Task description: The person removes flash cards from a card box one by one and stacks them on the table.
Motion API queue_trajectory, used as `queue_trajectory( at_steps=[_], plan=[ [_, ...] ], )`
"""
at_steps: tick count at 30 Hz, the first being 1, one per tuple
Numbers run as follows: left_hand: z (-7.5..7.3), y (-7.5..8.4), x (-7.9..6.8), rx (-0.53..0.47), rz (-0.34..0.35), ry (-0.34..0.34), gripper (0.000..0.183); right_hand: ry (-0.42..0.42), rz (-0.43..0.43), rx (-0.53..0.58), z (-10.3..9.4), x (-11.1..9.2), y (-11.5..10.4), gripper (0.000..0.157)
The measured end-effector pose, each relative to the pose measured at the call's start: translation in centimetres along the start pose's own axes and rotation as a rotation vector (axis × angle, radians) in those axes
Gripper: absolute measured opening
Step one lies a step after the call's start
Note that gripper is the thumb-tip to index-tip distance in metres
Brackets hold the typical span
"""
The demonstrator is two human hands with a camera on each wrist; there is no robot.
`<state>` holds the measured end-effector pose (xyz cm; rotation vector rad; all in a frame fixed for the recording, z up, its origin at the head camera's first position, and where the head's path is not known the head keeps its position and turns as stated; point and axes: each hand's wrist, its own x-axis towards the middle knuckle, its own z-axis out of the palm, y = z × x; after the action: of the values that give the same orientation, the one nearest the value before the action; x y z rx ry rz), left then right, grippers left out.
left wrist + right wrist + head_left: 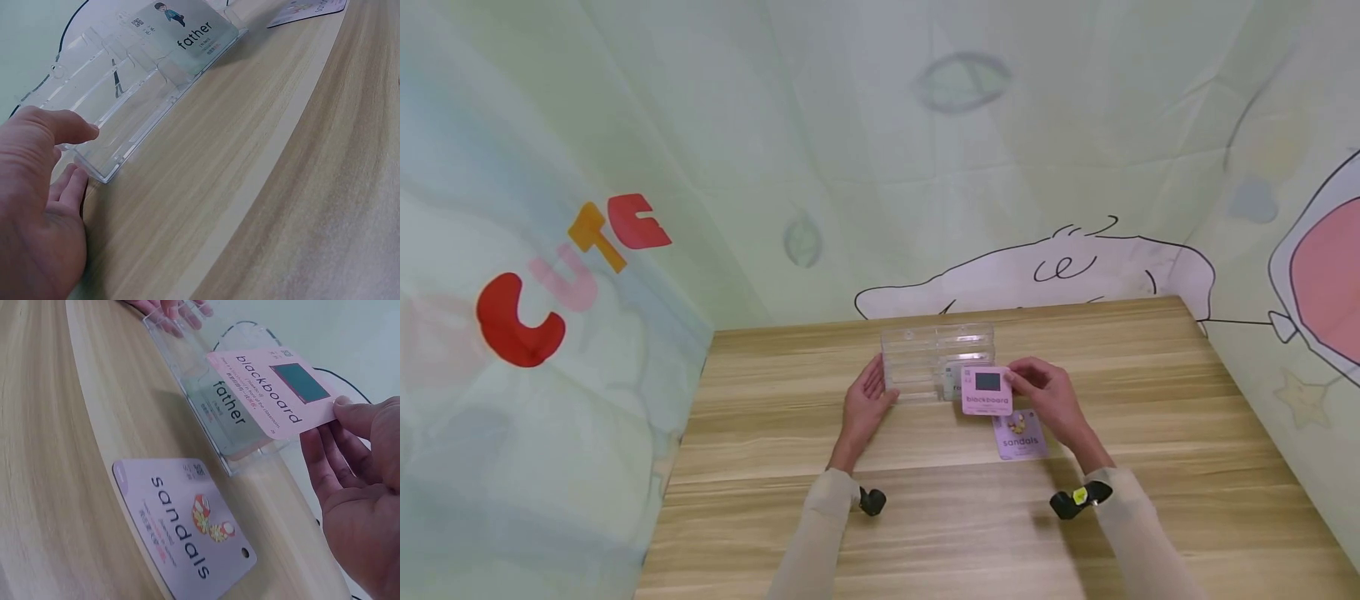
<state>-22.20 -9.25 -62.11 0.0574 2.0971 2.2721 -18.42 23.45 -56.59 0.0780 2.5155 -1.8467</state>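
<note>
A clear plastic card holder with stepped rows [910, 358] stands near the back of the wooden table. My left hand [861, 410] grips its left end, thumb over the front part and fingers along the side, as the left wrist view shows. Between the thumb and fingers of my right hand [1051, 396] is a pink "blackboard" flash card [269, 394], raised in front of the holder's right half. Partly behind it, a pale green "father" flash card [200, 40] sits in the lowest right row. A lilac "sandals" flash card [181, 531] lies on the table, below my right hand.
The wooden table [940, 533] extends toward me and to both sides. A printed cloth backdrop [820, 167] rises right behind the table's back edge and along its sides. Each wrist wears a small black camera.
</note>
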Motion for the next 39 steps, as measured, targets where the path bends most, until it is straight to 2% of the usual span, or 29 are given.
queue_trajectory(
  at_steps=[12,20,23,34,39],
  plan=[
    [0.0,0.3,-0.1,-0.008,-0.008,-0.004,0.073,0.006,0.022,-0.061,-1.3,-0.8,1.3,0.028],
    [0.2,2.9,-0.9,0.006,-0.016,-0.031,0.071,-0.012,0.043,-0.065,-2.3,-1.5,2.5,0.031],
    [0.2,3.3,-1.1,0.014,-0.017,-0.033,0.071,-0.02,0.046,-0.079,-2.6,-1.8,3.0,0.03],
    [0.2,3.4,-1.1,0.025,-0.032,-0.032,0.071,-0.048,0.079,-0.111,-3.6,-2.8,4.1,0.027],
    [0.2,3.0,-0.9,0.03,-0.029,-0.032,0.072,-0.058,0.078,-0.125,-3.7,-2.9,4.6,0.025]
  ],
)
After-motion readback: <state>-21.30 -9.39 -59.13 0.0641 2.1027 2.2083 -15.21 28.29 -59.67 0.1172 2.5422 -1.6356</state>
